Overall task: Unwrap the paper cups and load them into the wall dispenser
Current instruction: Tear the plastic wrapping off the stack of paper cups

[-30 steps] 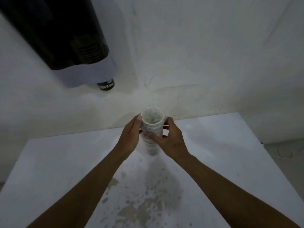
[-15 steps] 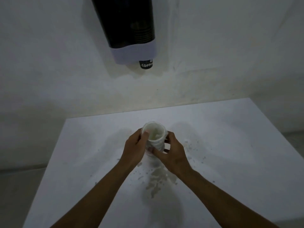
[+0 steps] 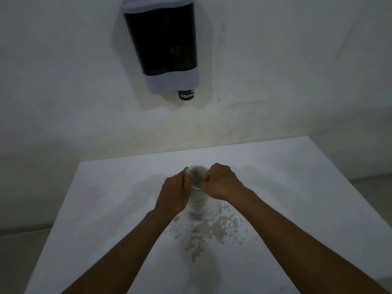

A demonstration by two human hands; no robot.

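A white table [image 3: 106, 209] with chipped paint fills the lower frame, against a white wall [image 3: 275, 71]. At centre, the left hand [image 3: 174, 194] and right hand [image 3: 222, 183] pinch the top of the wrapped cup stack [image 3: 197, 196]; the dispenser [image 3: 163, 47] hangs at upper centre.

left hand [image 3: 174, 194]: bare | right hand [image 3: 222, 183]: bare | forearms: sleeveless

Right hand [image 3: 220, 183] now curled into a fist at the wrapped cup stack [image 3: 197, 187] rim | left hand [image 3: 175, 192] tightened on the other side | dispenser [image 3: 163, 45] now fully in view
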